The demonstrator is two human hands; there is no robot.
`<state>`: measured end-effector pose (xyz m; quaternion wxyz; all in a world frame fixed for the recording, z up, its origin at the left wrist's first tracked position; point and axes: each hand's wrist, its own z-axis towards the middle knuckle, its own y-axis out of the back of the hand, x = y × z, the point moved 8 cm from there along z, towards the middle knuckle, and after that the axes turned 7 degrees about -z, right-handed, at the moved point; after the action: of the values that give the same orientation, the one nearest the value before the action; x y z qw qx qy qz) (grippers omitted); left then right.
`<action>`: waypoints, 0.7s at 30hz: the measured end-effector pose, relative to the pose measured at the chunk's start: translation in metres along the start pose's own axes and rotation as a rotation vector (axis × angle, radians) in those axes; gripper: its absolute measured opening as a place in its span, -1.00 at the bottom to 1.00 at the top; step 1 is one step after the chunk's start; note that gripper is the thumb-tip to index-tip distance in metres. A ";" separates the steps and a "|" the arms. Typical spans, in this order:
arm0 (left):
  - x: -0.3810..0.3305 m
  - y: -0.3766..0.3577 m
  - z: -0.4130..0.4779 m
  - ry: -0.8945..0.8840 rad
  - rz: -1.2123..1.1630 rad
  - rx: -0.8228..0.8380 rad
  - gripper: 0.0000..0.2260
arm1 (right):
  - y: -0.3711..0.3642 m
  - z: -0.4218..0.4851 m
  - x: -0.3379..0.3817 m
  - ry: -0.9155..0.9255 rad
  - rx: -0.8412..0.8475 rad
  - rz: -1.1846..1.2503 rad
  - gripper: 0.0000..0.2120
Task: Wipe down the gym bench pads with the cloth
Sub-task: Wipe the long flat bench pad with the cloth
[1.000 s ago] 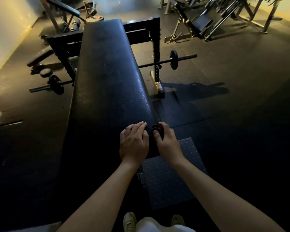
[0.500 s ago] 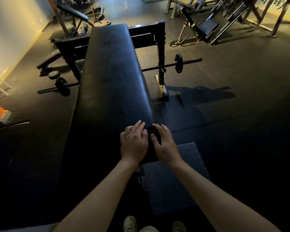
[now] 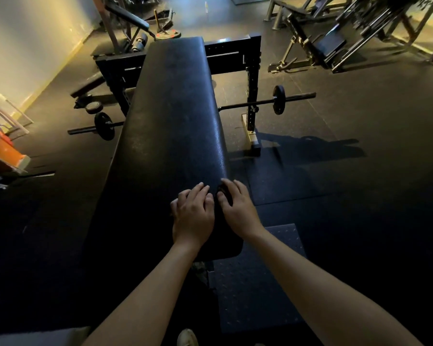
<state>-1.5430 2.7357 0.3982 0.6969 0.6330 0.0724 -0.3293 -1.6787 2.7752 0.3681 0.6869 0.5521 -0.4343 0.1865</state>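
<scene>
A person leans over a long black textured-vinyl bench pad (image 3: 170, 126) in a dim gym, both bare forearms reaching in from 6 o'clock. The left hand (image 3: 194, 216) lies palm down on the surface near its 6 o'clock end, fingers loosely spread and only lightly bent, its grip slack and holding nothing. Just beside it at 3 o'clock, the right hand (image 3: 239, 211) sits on the pad's 3 o'clock edge, thumb and fingers curled round a small dark wad of cloth (image 3: 224, 194) pressed against the rim. The cloth is nearly as dark as the vinyl, and little of it shows. The two hands are close but apart.

The pad runs away toward 12 o'clock, where a black steel rack (image 3: 253, 78) stands across its far end. A thin black barbell (image 3: 278, 99) with one small round plate on each side crosses under the pad from 9 to 3 o'clock. At 5 o'clock of the hands, a dark diamond-plate metal step (image 3: 255, 290) lies on the dark rubber floor (image 3: 360, 121), and the toe of a pale shoe (image 3: 188, 338) shows at the bottom edge. An orange box (image 3: 0, 148) sits at 9 o'clock by the cream wall (image 3: 23, 46). A black padded incline bench (image 3: 128, 16) stands at 11 o'clock, and grey steel-framed machines (image 3: 335, 38) fill the 1 o'clock corner.
</scene>
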 end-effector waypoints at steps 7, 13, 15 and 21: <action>-0.004 0.002 -0.001 0.008 -0.013 -0.012 -0.55 | -0.006 0.000 0.004 0.020 0.017 -0.129 -0.58; -0.002 0.003 0.002 0.012 -0.040 -0.012 -0.52 | -0.007 0.056 0.016 -0.019 0.044 -0.220 -0.56; 0.001 0.007 0.003 0.035 -0.120 -0.016 -0.53 | -0.005 0.044 0.022 0.026 0.047 -0.242 -0.59; 0.030 0.033 0.020 0.103 -0.185 -0.067 -0.68 | -0.025 0.019 0.054 0.328 0.129 -0.432 -0.61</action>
<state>-1.5081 2.7050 0.4140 0.6796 0.6161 0.1771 -0.3565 -1.6383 2.7374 0.3970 0.7354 0.6368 -0.1767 0.1498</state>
